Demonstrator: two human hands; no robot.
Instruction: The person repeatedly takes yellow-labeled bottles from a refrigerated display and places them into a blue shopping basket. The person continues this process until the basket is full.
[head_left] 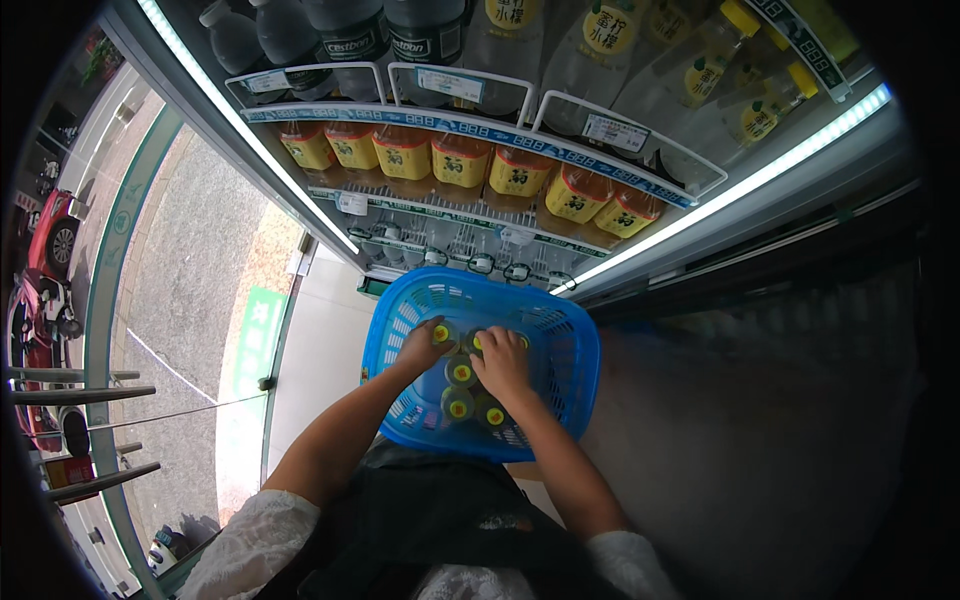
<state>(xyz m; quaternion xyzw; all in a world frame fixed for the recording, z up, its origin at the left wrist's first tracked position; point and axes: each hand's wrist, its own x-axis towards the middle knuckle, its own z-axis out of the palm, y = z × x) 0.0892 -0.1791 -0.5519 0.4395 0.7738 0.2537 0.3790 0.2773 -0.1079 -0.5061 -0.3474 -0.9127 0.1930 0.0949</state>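
A blue plastic basket (583, 370) with slotted sides stands in front of me. Inside it several bottles with yellow-green caps are grouped upright, among them one bottle (460, 372) in the middle and another bottle (457, 408) nearer to me. My left hand (422, 347) is closed around the top of a bottle (441, 333) at the group's far left. At the far right of the group, my right hand (503, 362) has its fingers curled over a bottle top (480, 341). That hand partly covers the bottles beneath it.
Beyond the basket is a lit drinks cooler with large clear bottles (350, 40) above a row of amber bottles (460, 165). Lower wire shelves (480, 240) hold more bottles. A glass door (150, 180) at left shows a street and a red car (58, 235).
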